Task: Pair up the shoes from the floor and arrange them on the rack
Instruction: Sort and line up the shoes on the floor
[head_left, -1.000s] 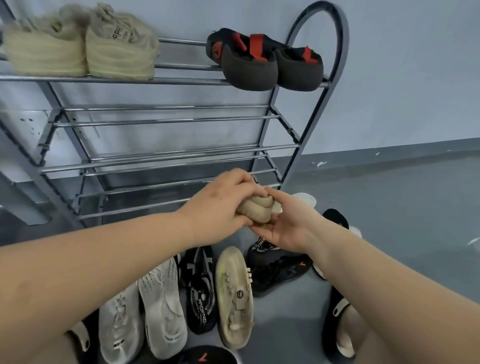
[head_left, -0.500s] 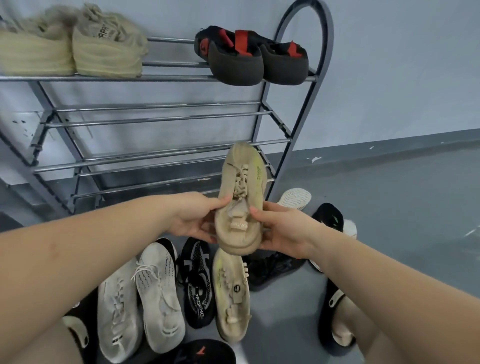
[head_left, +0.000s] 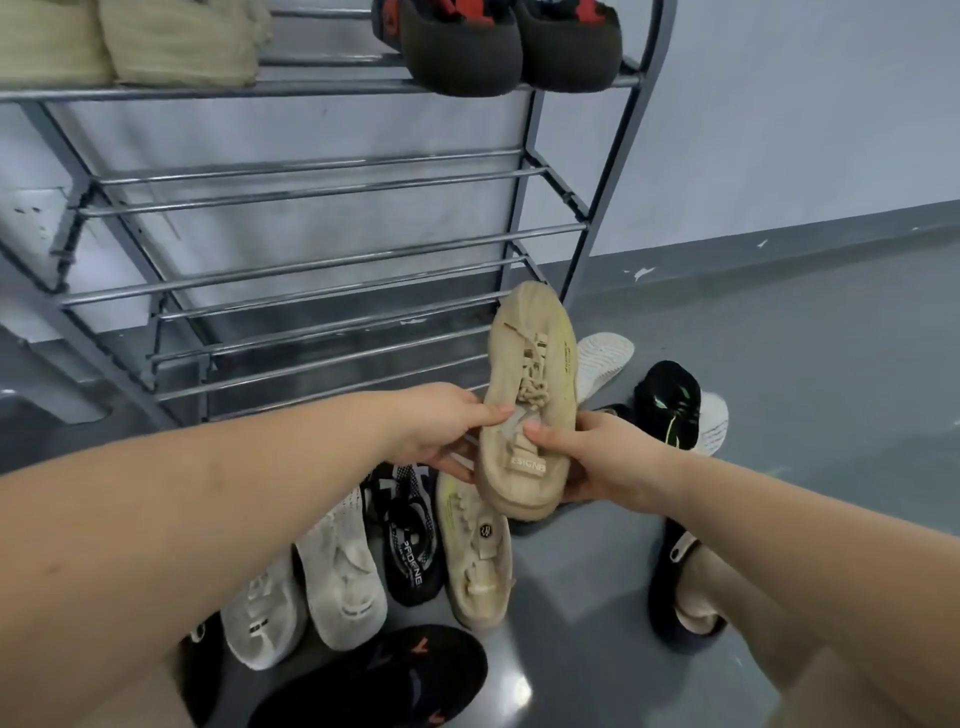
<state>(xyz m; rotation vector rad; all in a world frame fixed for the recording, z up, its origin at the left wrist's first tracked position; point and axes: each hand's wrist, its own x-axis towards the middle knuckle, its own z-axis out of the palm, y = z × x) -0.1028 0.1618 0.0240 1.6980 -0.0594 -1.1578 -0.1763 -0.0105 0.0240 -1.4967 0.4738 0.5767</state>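
A beige knit sneaker (head_left: 537, 364) is held in the air with its toe pointing at the rack. My left hand (head_left: 441, 426) pinches its tongue from the left. My right hand (head_left: 592, 457) grips its heel from the right, thumb on the tongue. Its beige mate (head_left: 480, 556) lies on the floor just below. The metal rack (head_left: 311, 260) stands behind; its top shelf carries a beige pair (head_left: 171, 41) and a black-and-red pair (head_left: 509, 47). The lower shelves hold nothing.
On the floor lie a white pair (head_left: 322, 587), a black-and-white sneaker (head_left: 408, 540), a black shoe with a green stripe (head_left: 670, 405), a white sole (head_left: 602, 358), a black shoe (head_left: 379, 680) at the bottom and a black slipper (head_left: 680, 587) on a foot.
The held sneaker went from bunched between both hands to stretched out flat, toe toward the rack. The view has dropped, so the rack's top shelf sits higher in frame.
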